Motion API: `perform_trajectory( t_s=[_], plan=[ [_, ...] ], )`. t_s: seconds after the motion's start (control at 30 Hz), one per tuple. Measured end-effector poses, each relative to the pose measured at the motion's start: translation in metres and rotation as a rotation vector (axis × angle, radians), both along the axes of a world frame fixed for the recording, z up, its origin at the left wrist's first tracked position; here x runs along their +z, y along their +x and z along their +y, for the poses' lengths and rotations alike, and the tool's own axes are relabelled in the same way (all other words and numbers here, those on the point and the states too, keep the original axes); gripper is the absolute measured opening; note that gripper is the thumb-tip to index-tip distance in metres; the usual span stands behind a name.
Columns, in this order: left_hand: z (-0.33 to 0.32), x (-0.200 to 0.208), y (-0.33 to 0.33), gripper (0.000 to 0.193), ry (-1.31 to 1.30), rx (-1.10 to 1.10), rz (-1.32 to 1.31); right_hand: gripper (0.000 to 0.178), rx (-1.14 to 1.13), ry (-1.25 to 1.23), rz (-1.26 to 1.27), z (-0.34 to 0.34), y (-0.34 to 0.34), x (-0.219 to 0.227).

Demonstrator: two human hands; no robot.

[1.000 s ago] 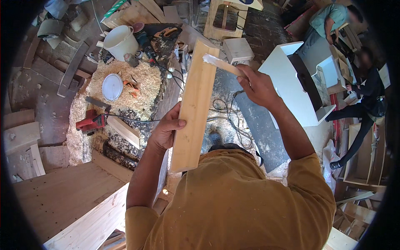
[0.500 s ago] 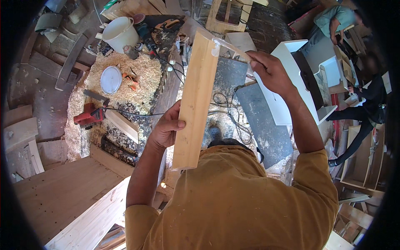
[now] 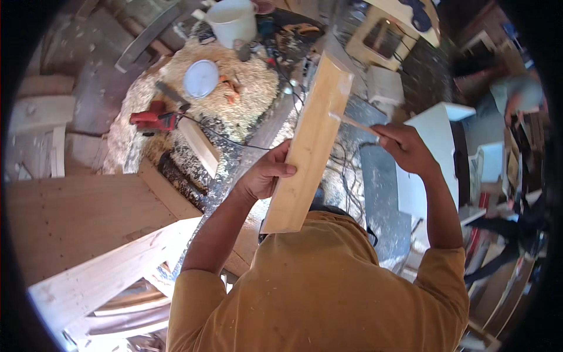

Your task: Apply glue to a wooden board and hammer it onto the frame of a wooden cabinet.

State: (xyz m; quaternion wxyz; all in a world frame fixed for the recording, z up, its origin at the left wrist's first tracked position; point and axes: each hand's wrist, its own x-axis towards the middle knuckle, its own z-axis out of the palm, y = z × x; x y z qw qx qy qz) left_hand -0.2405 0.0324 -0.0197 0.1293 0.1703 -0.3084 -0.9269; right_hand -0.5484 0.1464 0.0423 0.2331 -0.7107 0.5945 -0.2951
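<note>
On your left, a red power tool (image 3: 155, 118) is lying beside wood shavings (image 3: 167, 85), and a round white lid (image 3: 200, 78) is resting on them; a white bucket (image 3: 233, 23) is standing beyond. Your left hand (image 3: 268, 173) is closing around the left edge of a pale wooden board (image 3: 308, 149), the thumb pressing its face. The board is slanting in front of your chest, its far end leaning right. A thin stick (image 3: 359, 125) is reaching over its right edge; whether the tip is touching, you cannot tell. Your right hand (image 3: 407, 148) is pinching the stick's other end between closed fingers. Farther right, a white cabinet (image 3: 431, 138) is standing.
</note>
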Motion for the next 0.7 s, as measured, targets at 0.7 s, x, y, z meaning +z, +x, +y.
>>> perform_trajectory(
  t_s=[0.7],
  plan=[
    [-0.08, -0.061, 0.172, 0.065, 0.091, 0.941, -0.014, 0.021, 0.007, -0.065, 0.904, -0.538, 0.067, 0.016]
  ],
)
